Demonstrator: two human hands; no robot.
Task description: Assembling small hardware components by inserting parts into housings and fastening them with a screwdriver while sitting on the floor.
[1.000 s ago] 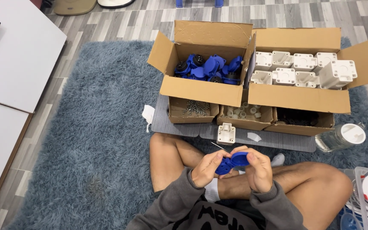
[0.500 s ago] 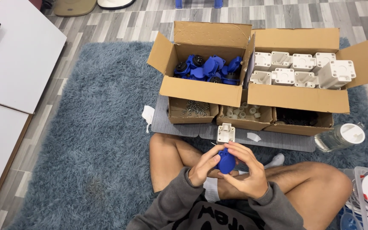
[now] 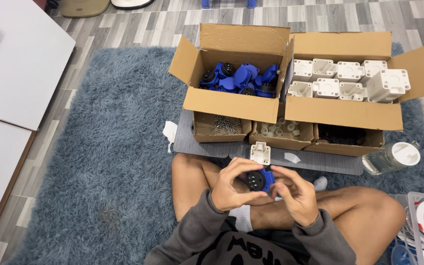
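Bright even indoor light, soft shadows, sharp focus.

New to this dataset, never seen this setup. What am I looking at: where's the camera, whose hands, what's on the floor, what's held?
There is no machine here. One camera sits on a person's head and looks down, so you see their own crossed legs and both hands. The person sits on a blue-grey shaggy rug.

The left hand and right hand together hold a small blue part with a dark round face turned up to the camera.

In front of them: a cardboard box of blue parts, a cardboard box of white plastic housings, and three small trays below, one with screws. One white housing stands alone on a grey mat. A clear jar with a white lid lies at the right.
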